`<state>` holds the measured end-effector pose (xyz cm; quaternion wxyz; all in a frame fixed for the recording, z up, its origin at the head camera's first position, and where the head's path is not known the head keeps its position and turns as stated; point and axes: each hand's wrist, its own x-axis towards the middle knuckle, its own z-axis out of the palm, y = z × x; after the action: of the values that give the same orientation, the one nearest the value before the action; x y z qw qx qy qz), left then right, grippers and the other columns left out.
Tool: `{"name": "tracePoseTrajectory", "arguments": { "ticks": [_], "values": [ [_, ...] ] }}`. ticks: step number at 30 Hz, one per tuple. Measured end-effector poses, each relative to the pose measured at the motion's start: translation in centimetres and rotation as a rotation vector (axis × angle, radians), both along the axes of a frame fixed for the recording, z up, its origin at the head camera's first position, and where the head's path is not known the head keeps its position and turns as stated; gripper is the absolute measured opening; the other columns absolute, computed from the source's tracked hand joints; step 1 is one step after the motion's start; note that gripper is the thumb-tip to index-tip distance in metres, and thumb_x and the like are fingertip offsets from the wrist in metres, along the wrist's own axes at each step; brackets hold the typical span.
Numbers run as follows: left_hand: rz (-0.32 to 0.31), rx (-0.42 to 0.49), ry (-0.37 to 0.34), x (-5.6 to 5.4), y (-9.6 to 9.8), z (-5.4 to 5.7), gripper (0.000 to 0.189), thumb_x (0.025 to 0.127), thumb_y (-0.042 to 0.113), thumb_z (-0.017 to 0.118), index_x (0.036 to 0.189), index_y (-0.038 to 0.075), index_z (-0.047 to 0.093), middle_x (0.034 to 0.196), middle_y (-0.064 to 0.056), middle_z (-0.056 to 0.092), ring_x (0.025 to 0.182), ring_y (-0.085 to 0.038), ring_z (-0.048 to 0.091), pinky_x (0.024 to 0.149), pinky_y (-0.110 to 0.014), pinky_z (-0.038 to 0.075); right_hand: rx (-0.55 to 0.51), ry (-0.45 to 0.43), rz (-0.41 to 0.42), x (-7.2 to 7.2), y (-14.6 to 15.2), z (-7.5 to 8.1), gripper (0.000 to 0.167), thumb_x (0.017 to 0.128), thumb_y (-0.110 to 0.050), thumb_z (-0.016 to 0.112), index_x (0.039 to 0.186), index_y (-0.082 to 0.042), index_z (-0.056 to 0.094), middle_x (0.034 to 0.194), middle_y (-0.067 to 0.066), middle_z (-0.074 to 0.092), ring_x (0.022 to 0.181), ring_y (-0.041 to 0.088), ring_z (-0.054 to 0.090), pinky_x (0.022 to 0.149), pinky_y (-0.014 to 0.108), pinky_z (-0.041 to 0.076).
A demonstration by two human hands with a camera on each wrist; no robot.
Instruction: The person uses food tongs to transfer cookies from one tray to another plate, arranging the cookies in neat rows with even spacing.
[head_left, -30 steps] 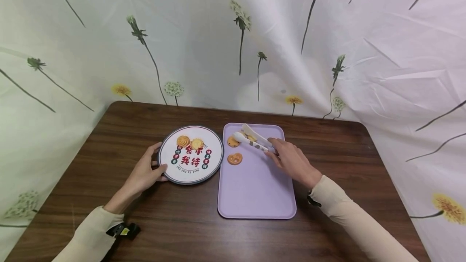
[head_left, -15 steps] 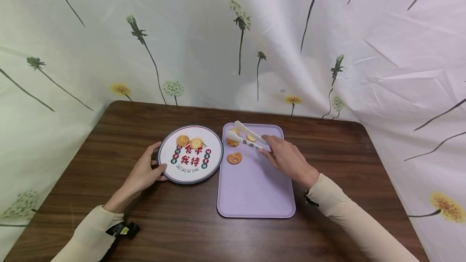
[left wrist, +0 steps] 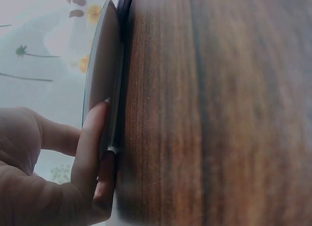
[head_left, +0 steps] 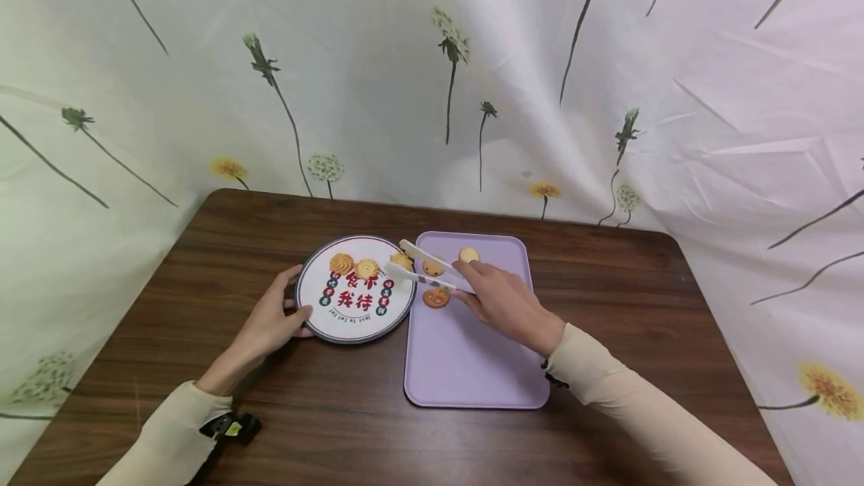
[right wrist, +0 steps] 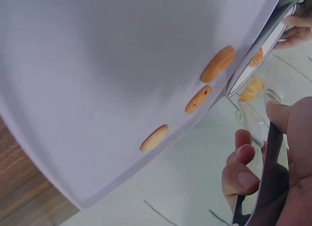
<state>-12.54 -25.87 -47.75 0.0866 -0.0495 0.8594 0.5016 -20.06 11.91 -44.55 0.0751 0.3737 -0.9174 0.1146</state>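
Note:
My left hand (head_left: 270, 319) grips the left rim of a round white plate (head_left: 312, 283) with red characters. In the left wrist view, a finger (left wrist: 90, 138) lies against the plate's edge. My right hand (head_left: 509, 310) holds white tongs (head_left: 420, 277) with a cow-spot pattern. Between the tongs' tips is a yellowish cookie (head_left: 401, 259), over the plate's right edge; the right wrist view shows this cookie (right wrist: 251, 90) too. A swirl cookie (head_left: 341, 264) and a flower-shaped cookie (head_left: 367, 269) lie on the plate.
Right of the plate, a purple tray (head_left: 472, 366) bears a pretzel-shaped cookie (head_left: 436, 300), a round cookie with a face (head_left: 433, 267) and a pale round cookie (head_left: 469, 254). The brown wooden table (head_left: 324, 411) ends at a flower-printed cloth (head_left: 378, 96).
My right hand has moved left with the tongs, carrying a cookie from the tray's top to the plate's right edge. The pale round cookie now shows fully. My left hand stays on the plate.

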Motion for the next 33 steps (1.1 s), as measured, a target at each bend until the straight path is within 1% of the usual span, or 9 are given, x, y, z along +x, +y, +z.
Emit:
{"name": "tracePoseTrajectory", "arguments": {
  "ticks": [3,6,13,17,22,33],
  "values": [
    [0.003,-0.001,-0.001,0.0,0.0,0.0,0.080,0.101,-0.002,0.056,0.165,-0.002,0.008,0.161,-0.038,0.021,0.128,-0.052,0.051,0.070,-0.027,0.069,0.022,0.003,0.018,0.1,-0.4,-0.2,0.045,0.103,-0.036,0.065,0.141,-0.012,0.058,0.111,0.009,0.073,0.090,0.023,0.072,0.064,0.044,0.063],
    [0.004,0.002,-0.001,0.1,0.1,0.0,0.080,0.101,-0.002,0.056,0.165,-0.001,0.008,0.161,-0.037,0.021,0.128,-0.052,0.051,0.070,-0.026,0.069,0.048,0.009,0.030,0.1,-0.7,-0.4,0.046,0.104,-0.037,0.064,0.142,-0.012,0.057,0.112,0.009,0.073,0.092,0.023,0.072,0.066,0.044,0.064],
    [0.007,0.016,-0.009,0.2,0.2,0.0,0.080,0.101,-0.003,0.055,0.165,-0.001,0.009,0.162,-0.036,0.020,0.129,-0.051,0.050,0.071,-0.026,0.069,0.073,0.036,0.059,0.3,-1.0,-0.6,0.045,0.102,-0.036,0.067,0.140,-0.013,0.058,0.101,0.001,0.066,0.082,0.015,0.063,0.058,0.036,0.059],
    [0.005,0.012,-0.006,0.1,0.1,0.0,0.080,0.101,-0.002,0.056,0.165,-0.001,0.008,0.162,-0.037,0.020,0.129,-0.052,0.050,0.070,-0.026,0.069,0.090,0.072,0.067,0.2,-1.2,-0.8,0.044,0.103,-0.036,0.066,0.139,-0.013,0.059,0.099,0.000,0.065,0.080,0.014,0.061,0.056,0.033,0.058],
    [0.008,0.009,-0.007,0.1,0.1,0.0,0.080,0.101,-0.001,0.056,0.166,0.000,0.008,0.163,-0.036,0.020,0.130,-0.051,0.050,0.070,-0.026,0.069,0.108,0.096,0.067,0.0,-1.5,-0.9,0.044,0.103,-0.037,0.065,0.139,-0.013,0.059,0.097,0.000,0.064,0.078,0.013,0.059,0.052,0.030,0.056],
    [0.006,-0.016,-0.006,0.0,0.0,0.0,0.081,0.102,0.000,0.057,0.166,-0.001,0.008,0.162,-0.037,0.021,0.129,-0.051,0.050,0.069,-0.025,0.068,0.090,0.105,0.049,0.0,-1.6,-1.0,0.045,0.102,-0.037,0.066,0.139,-0.012,0.059,0.100,0.004,0.067,0.083,0.019,0.065,0.053,0.037,0.059]
  ]
}}
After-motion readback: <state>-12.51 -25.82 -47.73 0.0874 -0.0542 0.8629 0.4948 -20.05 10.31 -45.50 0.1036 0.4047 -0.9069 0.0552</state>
